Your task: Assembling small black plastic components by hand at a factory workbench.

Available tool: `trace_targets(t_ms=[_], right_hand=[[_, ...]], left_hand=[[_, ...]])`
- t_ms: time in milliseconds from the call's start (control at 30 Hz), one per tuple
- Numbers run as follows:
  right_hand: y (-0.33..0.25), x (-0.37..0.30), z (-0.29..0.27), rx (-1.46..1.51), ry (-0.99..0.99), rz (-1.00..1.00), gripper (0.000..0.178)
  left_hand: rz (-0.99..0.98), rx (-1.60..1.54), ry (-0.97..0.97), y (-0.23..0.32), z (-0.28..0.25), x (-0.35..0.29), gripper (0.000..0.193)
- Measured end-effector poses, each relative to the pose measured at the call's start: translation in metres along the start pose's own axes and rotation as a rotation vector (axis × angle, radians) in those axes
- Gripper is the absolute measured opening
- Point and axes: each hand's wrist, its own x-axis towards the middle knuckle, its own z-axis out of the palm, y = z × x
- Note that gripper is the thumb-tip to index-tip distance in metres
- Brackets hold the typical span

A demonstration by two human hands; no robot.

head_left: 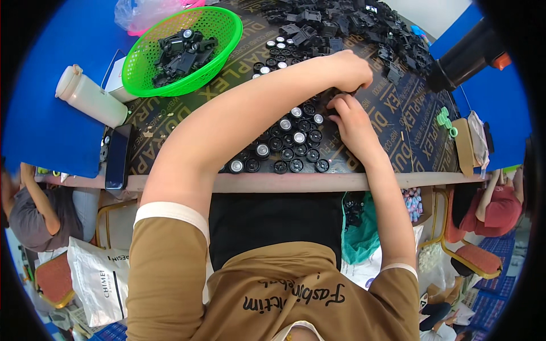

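Observation:
My left hand [348, 69] reaches across the board from the left, its fingers curled downward beyond my right hand. My right hand [354, 120] sits just nearer, thumb and fingers bent together. Between them is a small black plastic part [335, 94], mostly hidden by the fingers; both hands appear to grip it. Left of my right hand lie many small black toy wheels [287, 153], some with silver centres facing up. More wheels [277, 52] show beyond my left forearm, which hides those in between.
A heap of black plastic toy chassis [335, 25] covers the far side. At far left, a green basket [128, 68] holds similar parts, near a white bottle [91, 96] and a phone [118, 156]. A black cylindrical object [463, 57] and green pieces [445, 120] are at right. People sit on both sides.

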Motion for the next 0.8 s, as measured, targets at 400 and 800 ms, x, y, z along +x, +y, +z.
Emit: trace_targets(t_ms=[400, 800], right_hand=[[0.016, -0.016, -0.024, 1.797, 0.232, 0.735, 0.018], [-0.074, -0.042, -0.009, 1.638, 0.085, 0.521, 0.045]], left_hand=[[-0.270, -2.214, 0.825, 0.074, -0.046, -0.177, 0.026], [-0.258, -2.320, 0.842, 0.127, 0.002, -0.218, 0.064]])
